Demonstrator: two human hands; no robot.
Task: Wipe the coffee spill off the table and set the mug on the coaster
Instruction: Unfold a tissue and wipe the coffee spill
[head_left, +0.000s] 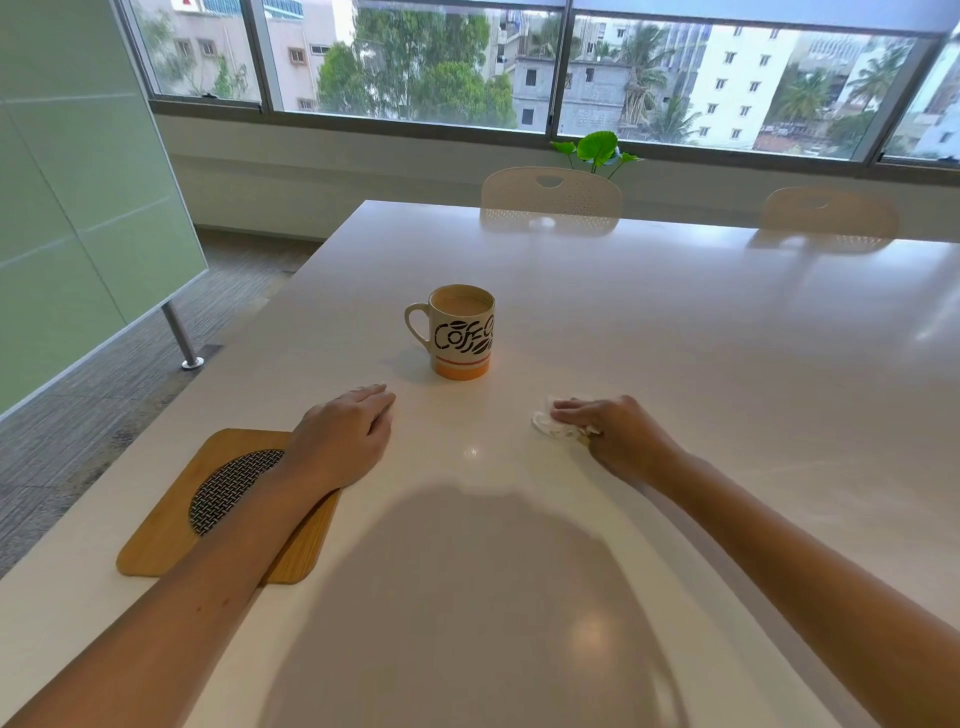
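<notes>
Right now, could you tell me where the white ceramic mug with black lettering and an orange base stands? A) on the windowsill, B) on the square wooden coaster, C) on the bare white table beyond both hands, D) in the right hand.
C: the white ceramic mug stands upright on the white table, apart from the square wooden coaster under the left forearm.

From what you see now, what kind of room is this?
Probably an office meeting room: a long white table, matching chairs along its far side, and a wide window overlooking city buildings from an upper floor.
</notes>
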